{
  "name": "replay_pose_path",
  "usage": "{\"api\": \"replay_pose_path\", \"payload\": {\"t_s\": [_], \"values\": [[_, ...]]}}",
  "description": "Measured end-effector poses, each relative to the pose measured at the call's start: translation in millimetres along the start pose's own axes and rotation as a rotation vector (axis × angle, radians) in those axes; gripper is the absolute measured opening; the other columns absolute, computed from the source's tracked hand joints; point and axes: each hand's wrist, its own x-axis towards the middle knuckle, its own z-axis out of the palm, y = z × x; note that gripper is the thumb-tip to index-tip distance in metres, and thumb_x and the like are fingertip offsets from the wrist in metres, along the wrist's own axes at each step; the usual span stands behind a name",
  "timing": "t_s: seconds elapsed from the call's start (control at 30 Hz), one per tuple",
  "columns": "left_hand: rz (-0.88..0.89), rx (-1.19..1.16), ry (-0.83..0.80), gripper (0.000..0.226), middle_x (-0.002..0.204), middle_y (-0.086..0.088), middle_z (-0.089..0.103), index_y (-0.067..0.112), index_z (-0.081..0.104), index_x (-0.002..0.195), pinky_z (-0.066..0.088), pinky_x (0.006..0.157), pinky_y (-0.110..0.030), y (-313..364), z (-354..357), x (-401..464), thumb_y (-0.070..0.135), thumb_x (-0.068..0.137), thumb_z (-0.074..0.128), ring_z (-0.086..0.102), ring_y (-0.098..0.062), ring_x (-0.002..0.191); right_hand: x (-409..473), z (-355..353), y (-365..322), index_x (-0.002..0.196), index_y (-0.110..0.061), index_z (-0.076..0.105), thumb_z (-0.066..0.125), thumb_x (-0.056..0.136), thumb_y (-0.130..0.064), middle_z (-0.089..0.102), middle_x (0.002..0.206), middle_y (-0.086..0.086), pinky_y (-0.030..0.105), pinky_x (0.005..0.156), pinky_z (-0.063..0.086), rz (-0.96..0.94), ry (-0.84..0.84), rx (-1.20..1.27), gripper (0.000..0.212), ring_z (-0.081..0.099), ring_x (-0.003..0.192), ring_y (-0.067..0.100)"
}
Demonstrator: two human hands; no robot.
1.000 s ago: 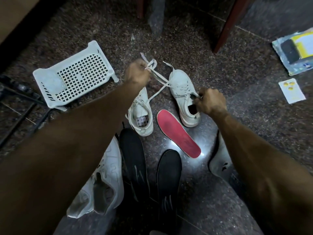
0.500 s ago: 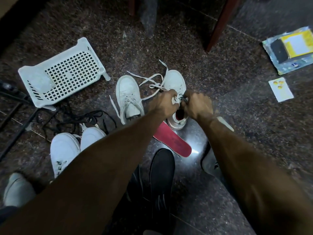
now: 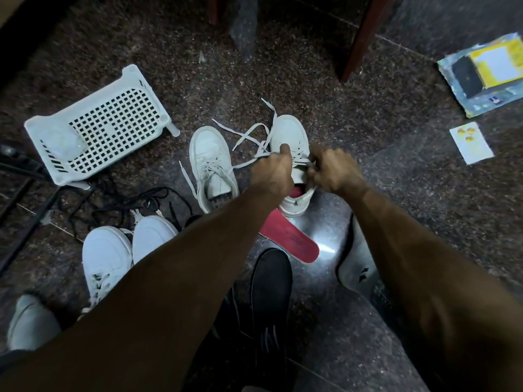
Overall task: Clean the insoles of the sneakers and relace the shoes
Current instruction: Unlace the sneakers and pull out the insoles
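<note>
White canvas sneaker [image 3: 291, 137] stands on the dark speckled floor [image 3: 424, 193], toe pointing far, heel opening near; long axis runs near-to-far, straight out from both wrists. Lace [image 3: 249, 137] trails loose off its far-left side. Left hand [image 3: 271, 172] sits over the left eyelet row, fingers curled on the lace. Right hand [image 3: 331, 172] over the right row, pinching lace at the tongue. Both equally close, one per side. Judgement: the next pull goes sideways, across the shoe's axis. Its mate [image 3: 212, 165] lies just left, parallel. Red insole [image 3: 288, 239] lies just near the heel.
</note>
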Motion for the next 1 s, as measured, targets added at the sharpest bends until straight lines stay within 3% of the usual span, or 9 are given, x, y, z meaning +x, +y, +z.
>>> {"api": "replay_pose_path", "payload": {"t_s": [0.17, 0.3, 0.43, 0.53, 0.63, 0.7, 0.77, 0.87, 1.0], "values": [[-0.133, -0.237, -0.010, 0.050, 0.114, -0.018, 0.062, 0.016, 0.038, 0.127, 0.051, 0.083, -0.046, -21.0, 1.9, 0.5, 0.012, 0.080, 0.056, 0.060, -0.041, 0.105, -3.9, 2.3, 11.5, 0.088, -0.021, 0.057, 0.060, 0.082, -0.021, 0.065, 0.082, 0.005, 0.029, 0.063, 0.037, 0.026, 0.045, 0.106, 0.007, 0.060, 0.081, 0.030], [-0.192, -0.332, -0.020, 0.052, 0.113, -0.013, 0.065, 0.020, 0.039, 0.128, 0.051, 0.082, -0.042, -36.6, 4.3, 0.7, 0.022, 0.080, 0.059, 0.061, -0.038, 0.102, -7.4, 4.3, 14.3, 0.076, -0.022, 0.049, 0.062, 0.080, -0.019, 0.059, 0.072, 0.000, 0.030, 0.062, 0.041, 0.066, 0.070, 0.184, 0.014, 0.061, 0.076, 0.030], [-0.208, -0.308, 0.008, 0.037, 0.112, -0.011, 0.065, 0.020, 0.046, 0.117, 0.048, 0.079, -0.039, -30.4, 3.9, -2.5, 0.018, 0.082, 0.059, 0.062, -0.038, 0.102, -20.4, 12.1, 0.7, 0.098, -0.022, 0.044, 0.053, 0.090, -0.026, 0.061, 0.089, 0.011, 0.039, 0.068, 0.042, 0.079, 0.139, 0.088, 0.013, 0.059, 0.082, 0.036], [-0.183, -0.353, 0.007, 0.024, 0.108, -0.008, 0.065, 0.025, 0.050, 0.102, 0.044, 0.075, -0.033, -27.9, 9.6, -6.6, 0.017, 0.081, 0.060, 0.062, -0.034, 0.099, -33.2, 28.7, -12.0, 0.105, -0.015, 0.041, 0.048, 0.095, -0.019, 0.044, 0.106, 0.011, 0.039, 0.063, 0.032, 0.001, 0.233, 0.010, 0.013, 0.053, 0.086, 0.035], [-0.205, -0.531, -0.014, 0.020, 0.095, -0.007, 0.068, 0.027, 0.051, 0.087, 0.052, 0.079, -0.036, -33.0, 15.9, -5.2, 0.023, 0.076, 0.067, 0.065, -0.031, 0.091, -34.2, 40.5, -12.7, 0.108, -0.016, 0.049, 0.056, 0.088, -0.014, 0.037, 0.120, 0.008, 0.037, 0.062, 0.038, -0.101, 0.167, -0.168, 0.021, 0.044, 0.110, 0.030], [-0.228, -0.598, -0.015, 0.019, 0.090, -0.007, 0.069, 0.025, 0.052, 0.081, 0.054, 0.080, -0.039, -35.8, 18.9, -3.4, 0.026, 0.076, 0.070, 0.066, -0.030, 0.087, -29.4, 40.8, -10.9, 0.107, -0.017, 0.058, 0.056, 0.089, -0.026, 0.035, 0.135, 0.008, 0.046, 0.078, 0.049, -0.129, 0.143, -0.217, 0.020, 0.033, 0.128, 0.030], [-0.236, -0.633, -0.029, 0.021, 0.086, -0.004, 0.069, 0.025, 0.051, 0.074, 0.056, 0.078, -0.040, -36.8, 20.6, -0.7, 0.026, 0.072, 0.072, 0.067, -0.029, 0.082, -20.6, 35.7, -11.4, 0.108, -0.021, 0.064, 0.058, 0.085, -0.050, 0.033, 0.142, 0.007, 0.058, 0.095, 0.042, -0.107, 0.067, -0.290, 0.037, 0.022, 0.137, 0.030], [-0.232, -0.629, -0.061, 0.020, 0.085, -0.003, 0.069, 0.027, 0.050, 0.073, 0.057, 0.075, -0.040, -35.4, 21.4, 2.0, 0.023, 0.070, 0.069, 0.068, -0.028, 0.078, -7.3, 25.5, -19.6, 0.118, -0.025, 0.061, 0.059, 0.071, -0.074, 0.031, 0.141, 0.005, 0.066, 0.099, 0.030, -0.087, -0.097, -0.469, 0.068, 0.017, 0.139, 0.029], [-0.211, -0.584, -0.053, 0.018, 0.088, -0.002, 0.068, 0.027, 0.051, 0.079, 0.055, 0.079, -0.037, -36.1, 19.7, 2.7, 0.020, 0.072, 0.066, 0.067, -0.027, 0.084, -10.4, 25.7, -29.9, 0.120, -0.020, 0.061, 0.059, 0.080, -0.053, 0.038, 0.137, 0.007, 0.062, 0.100, 0.032, -0.140, 0.028, -0.548, 0.052, 0.029, 0.133, 0.032]]}}
